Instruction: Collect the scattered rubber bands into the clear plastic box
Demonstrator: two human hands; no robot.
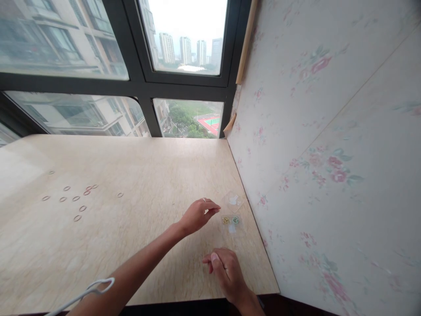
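My left hand point(198, 216) reaches in from the lower left, palm down, just left of a small clear plastic box point(241, 229). Its thumb and fingertips are closed in a pinch; anything between them is too small to make out. A bunch of yellow elastic bands point(225, 220) and a bunch of green elastic bands point(235, 220) lie side by side in the box. Behind these, the clear lid point(226, 198) is folded open. Nearer me, my right hand point(226, 268) hovers over the counter with curled fingers, thumb against the forefinger. What it holds, if anything, is hidden.
Several loose elastic bands point(76, 198), brownish and reddish, lie scattered on the left of the marbled counter point(148, 171). A flowered wall point(312, 175) borders it on the right, a dark-framed window point(187, 90) at the back. A white cable loop point(95, 287) crosses my left forearm.
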